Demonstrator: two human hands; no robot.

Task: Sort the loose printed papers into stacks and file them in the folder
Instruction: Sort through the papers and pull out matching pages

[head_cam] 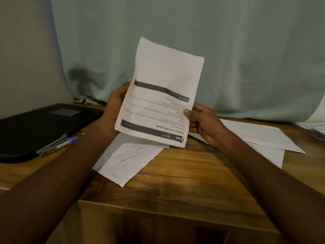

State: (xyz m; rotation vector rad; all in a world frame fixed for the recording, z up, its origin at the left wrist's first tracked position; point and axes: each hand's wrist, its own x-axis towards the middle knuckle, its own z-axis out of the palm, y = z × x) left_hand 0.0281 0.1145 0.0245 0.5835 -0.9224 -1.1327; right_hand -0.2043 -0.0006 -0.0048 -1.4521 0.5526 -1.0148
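Your left hand (pixel 115 106) and right hand (pixel 202 122) grip the upside-down white printed sheet (pixel 163 88), fingers curled on its edges. It's raised above the wooden worktop (pixel 184 173).

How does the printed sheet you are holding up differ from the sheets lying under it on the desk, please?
The held printed sheet stands raised off the desk, gripped by the left hand and right hand; the sheets on the desk lie flat, untouched. The held sheet shows dark bars and upside-down text; those below look almost blank. All are white paper.
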